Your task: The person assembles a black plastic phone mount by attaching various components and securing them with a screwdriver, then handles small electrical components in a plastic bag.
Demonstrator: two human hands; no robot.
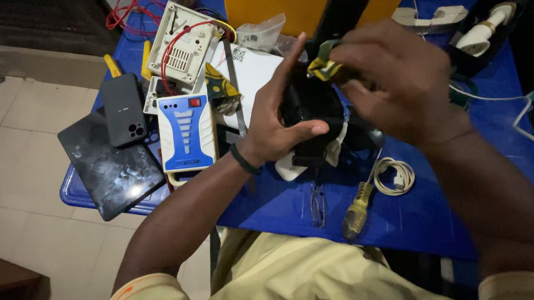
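Wiping step in hand — left hand [277, 121] clamped around black gadget [310, 104] above blue counter [283, 204]; right hand [392, 77] pinches yellow cloth [324, 69] against it. Next move likely calls for turning the gadget.

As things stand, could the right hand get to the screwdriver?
Probably not yet: the right hand is pinching a yellow cloth on the black device. The screwdriver lies uncovered just below it.

Blue table [443, 201]; orange box [270, 7]; blue-white device [185, 133]; black gadget [310, 104]; cloth [324, 69] seemingly yellow-dark patterned.
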